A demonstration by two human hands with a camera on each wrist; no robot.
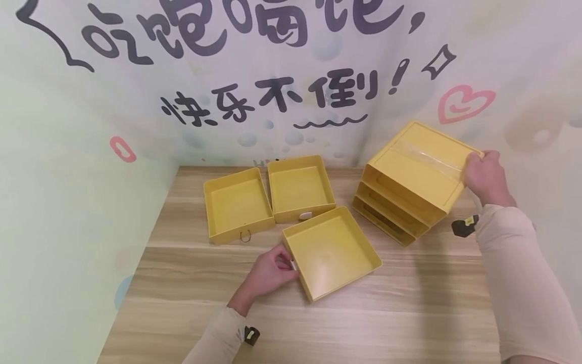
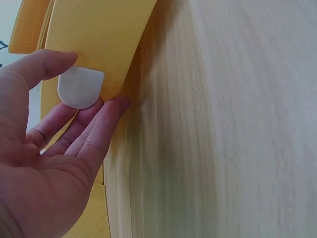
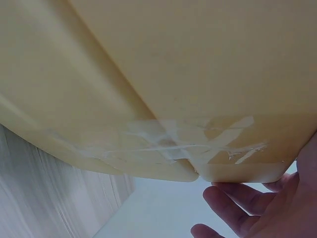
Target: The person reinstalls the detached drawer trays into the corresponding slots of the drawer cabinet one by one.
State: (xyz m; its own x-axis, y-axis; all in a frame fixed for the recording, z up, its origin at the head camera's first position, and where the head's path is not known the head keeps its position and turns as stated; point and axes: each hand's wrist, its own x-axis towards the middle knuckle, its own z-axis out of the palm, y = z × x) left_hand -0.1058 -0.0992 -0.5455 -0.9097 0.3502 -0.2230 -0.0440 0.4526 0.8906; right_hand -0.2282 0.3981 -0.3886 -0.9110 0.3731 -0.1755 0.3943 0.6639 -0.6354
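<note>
My left hand (image 1: pixel 268 273) holds a shallow yellow drawer (image 1: pixel 334 255) at its near left side. In the left wrist view the thumb lies at the top of a white pull tab (image 2: pixel 80 88), with the fingers beneath it. On the right, a yellow drawer cabinet (image 1: pixel 423 164) stands tilted, its three slots facing front without drawers. My right hand (image 1: pixel 488 177) grips its upper right edge, thumb over the top. Clear tape (image 3: pixel 218 148) runs across the cabinet in the right wrist view, where the fingertips curl round its edge.
Two more yellow drawers sit at the back of the wooden table (image 1: pixel 191 283): one on the left (image 1: pixel 241 207) with a thin loop pull, another beside it (image 1: pixel 302 187) with a white tab. A printed curtain (image 1: pixel 273 136) hangs right behind the table.
</note>
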